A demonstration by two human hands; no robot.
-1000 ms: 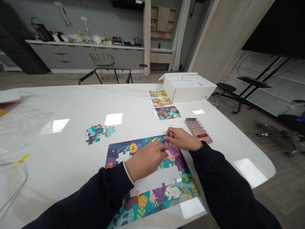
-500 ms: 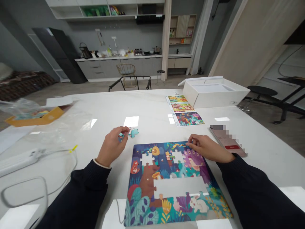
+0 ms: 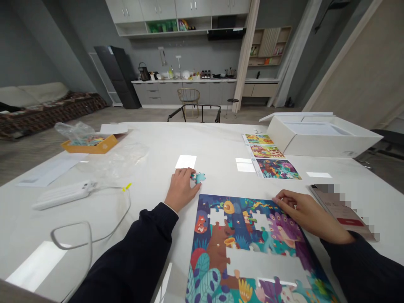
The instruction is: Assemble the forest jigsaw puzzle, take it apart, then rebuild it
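A jigsaw puzzle [image 3: 217, 240] of a forest scene lies before me, with gaps at upper left, upper right and a long one across the middle. Beyond its top left corner are loose puzzle pieces [image 3: 200, 178], partly covered by my left hand [image 3: 181, 190]. The thumb and fingers of this hand are apart, with the pieces between and under them. My right hand [image 3: 304, 212] rests at the puzzle's top right edge, its fingers curled and the thumb tip close to the index finger. Whatever these fingers may hold is hidden.
Three picture cards [image 3: 277, 169] lie near a white box [image 3: 328, 145] at back right. A phone [image 3: 342, 210] is right of my hand. On the left are an orange tray [image 3: 91, 147], clear plastic wrap [image 3: 123, 158], a white power strip [image 3: 66, 195] and its cable [image 3: 90, 235].
The view has swung left, so everything sits further right in it. My left hand has opened slightly over the loose pieces; my right hand remains at the puzzle's edge.
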